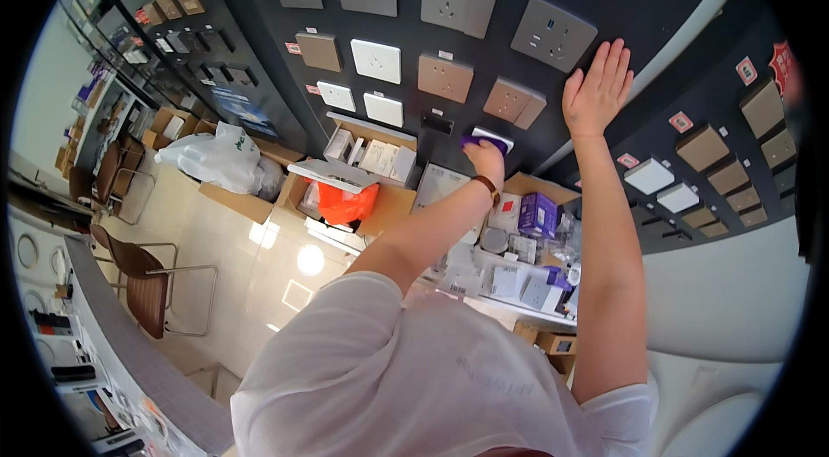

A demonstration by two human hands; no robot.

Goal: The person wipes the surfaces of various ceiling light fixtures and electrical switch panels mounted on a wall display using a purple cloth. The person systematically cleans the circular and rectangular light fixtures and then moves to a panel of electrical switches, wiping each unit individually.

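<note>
My left hand (487, 162), with a brown band at its wrist, holds a purple cloth (486, 144) against a white wall plate (502, 137) low on the black display panel (395, 26). Hand and cloth hide most of that plate. My right hand (597, 91) lies flat on the panel near its right edge, fingers extended and nothing in it. Beside its fingers is a grey socket plate with a USB port (554, 33). A brown double socket plate (515, 103) sits between the hands. Left of the cloth, a dark rectangular opening (437, 123) shows in the panel.
Below my left arm, a white counter (531, 309) carries a purple box (537, 215), loose plates and packaging. Cartons, an orange plastic bag (346, 201) and a white plastic bag (223, 158) are at left. A brown chair (139, 279) stands on the tiled floor.
</note>
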